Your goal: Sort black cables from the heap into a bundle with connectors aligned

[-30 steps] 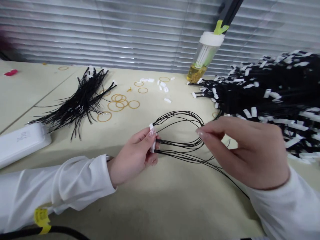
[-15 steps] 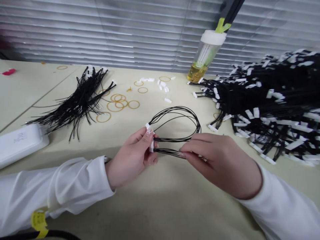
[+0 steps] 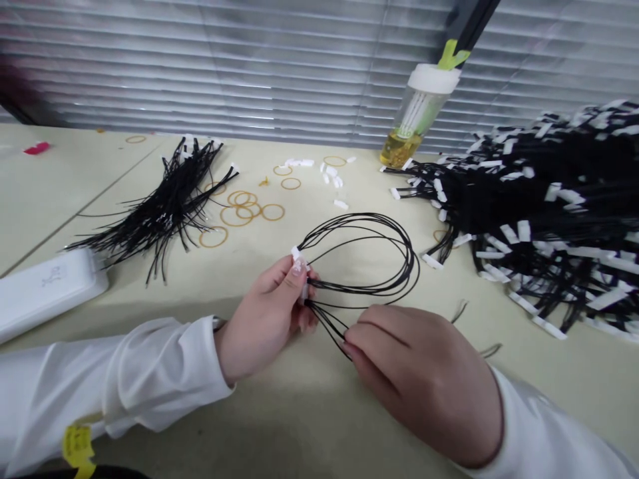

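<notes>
Between thumb and fingers, my left hand [image 3: 272, 313] pinches a white connector [image 3: 303, 291] at the end of a black wire harness. From that connector the looped black wires [image 3: 407, 256] curve out to the right above the table. Lower down, my right hand [image 3: 419, 372] is closed on several strands that run from the connector's lower end. Thin wire tips [image 3: 460, 311] stick out beyond the back of my right hand. The strands inside its fingers are hidden.
Black wires [image 3: 172, 193] lie bundled at the left behind a white device [image 3: 54, 286]. Rubber bands [image 3: 242, 207] and small white connectors [image 3: 331, 174] are scattered mid-table. A bottle [image 3: 419, 113] stands near the blinds. A large harness pile [image 3: 539, 199] covers the right side.
My right hand has moved down and towards me with the strands. The wire loop has opened wider to the right. My left hand has stayed nearly in place on the connector.
</notes>
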Demonstrator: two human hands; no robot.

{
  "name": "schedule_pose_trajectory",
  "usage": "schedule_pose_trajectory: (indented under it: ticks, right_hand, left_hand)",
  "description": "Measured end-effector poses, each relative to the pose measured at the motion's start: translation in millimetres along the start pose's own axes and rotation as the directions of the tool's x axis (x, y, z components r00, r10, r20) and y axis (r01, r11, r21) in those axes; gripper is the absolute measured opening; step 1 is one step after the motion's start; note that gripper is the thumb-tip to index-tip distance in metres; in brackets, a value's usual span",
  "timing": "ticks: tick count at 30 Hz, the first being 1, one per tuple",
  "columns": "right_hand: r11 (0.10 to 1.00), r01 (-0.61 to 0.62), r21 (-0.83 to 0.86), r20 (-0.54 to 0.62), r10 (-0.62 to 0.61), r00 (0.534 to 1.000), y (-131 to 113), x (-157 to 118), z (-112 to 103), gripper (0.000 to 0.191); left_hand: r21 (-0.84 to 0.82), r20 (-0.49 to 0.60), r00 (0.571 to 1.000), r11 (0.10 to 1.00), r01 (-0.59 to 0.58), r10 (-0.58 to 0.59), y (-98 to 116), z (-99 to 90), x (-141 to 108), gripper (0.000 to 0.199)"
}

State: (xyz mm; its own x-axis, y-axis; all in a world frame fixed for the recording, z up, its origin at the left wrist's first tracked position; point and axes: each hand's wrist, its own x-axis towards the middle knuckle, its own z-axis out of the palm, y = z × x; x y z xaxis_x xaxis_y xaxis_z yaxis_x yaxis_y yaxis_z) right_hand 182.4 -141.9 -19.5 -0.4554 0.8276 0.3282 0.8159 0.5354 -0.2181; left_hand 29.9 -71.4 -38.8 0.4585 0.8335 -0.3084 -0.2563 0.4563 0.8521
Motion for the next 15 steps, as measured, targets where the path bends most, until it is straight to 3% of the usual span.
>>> schedule_pose_trajectory:
  ticks: [3, 10, 15]
  right_hand:
    - [0.999, -0.026, 0.043, 0.008, 0.026, 1.000, 0.3, -0.4, -0.2, 0.023]
    - [0.961, -0.254, 0.109, 0.035, 0.251, 0.967, 8.8, 3.4, -12.6, 0.017]
    - [0.969, -0.241, 0.058, -0.054, 0.244, 0.968, 11.0, 3.9, -14.6, 0.014]
  left_hand:
    - [0.020, 0.012, 1.000, 1.000, -0.002, 0.002, -0.6, -0.9, 0.3, 0.023]
    - [0.035, 0.041, 0.999, 0.999, -0.018, 0.016, -2.7, -2.7, 0.8, 0.023]
    - [0.057, 0.055, 0.998, 0.998, -0.031, 0.028, -3.7, -3.5, 1.4, 0.023]
